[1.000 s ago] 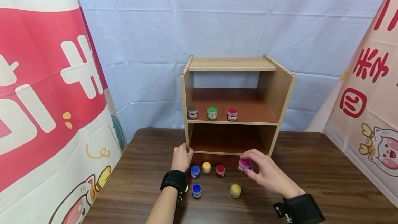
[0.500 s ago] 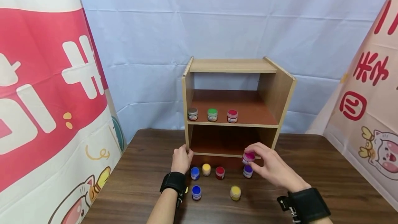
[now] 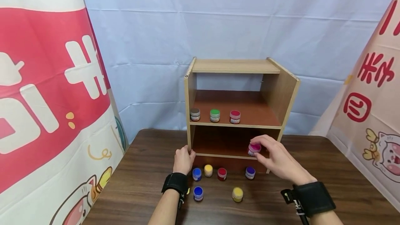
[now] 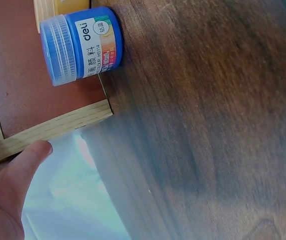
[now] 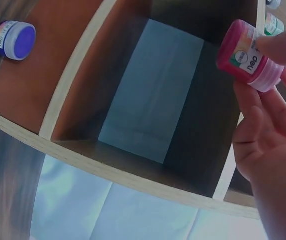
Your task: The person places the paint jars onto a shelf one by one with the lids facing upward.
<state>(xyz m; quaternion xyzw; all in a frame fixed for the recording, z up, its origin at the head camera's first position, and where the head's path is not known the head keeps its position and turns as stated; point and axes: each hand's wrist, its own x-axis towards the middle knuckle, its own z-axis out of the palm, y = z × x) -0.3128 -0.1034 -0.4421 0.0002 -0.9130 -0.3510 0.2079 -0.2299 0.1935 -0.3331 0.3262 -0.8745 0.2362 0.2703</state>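
our right hand [image 3: 275, 159] pinches a magenta paint jar [image 3: 254, 148] by its ribbed lid, thumb and fingertips curled round it, and carries it clear of the table in front of the lower opening of the wooden shelf unit [image 3: 289, 93] — gripping from above seems to leave the base free to set down flat. the wrist view shows the jar [image 5: 248, 55] tilted, a small round plastic pot with a printed label and a paler screw lid, with the dark lower compartment just beyond our fingers [image 5: 263, 115].

our left hand [image 3: 183, 159] rests against the shelf unit's left front corner, fingers curled round the pale raw edge, probably to steady the light box; a fingertip [image 4: 30, 155] lies on that grainy edge strip.

just beside the left hand stand a blue jar [image 3: 197, 173], a yellow jar [image 3: 208, 170] and a red jar [image 3: 222, 173] in a row; nearer the wrist, a second blue jar [image 3: 198, 193] and another yellow jar [image 3: 237, 194]. below the right hand sits a purple jar [image 3: 250, 172]. above it, on the middle shelf, a grey jar [image 3: 195, 114], a green jar [image 3: 214, 115] and a crimson jar [image 3: 235, 116] line the front edge — all squat, smooth, alike. the table [image 3: 343, 169] is dark wood-grain laminate.
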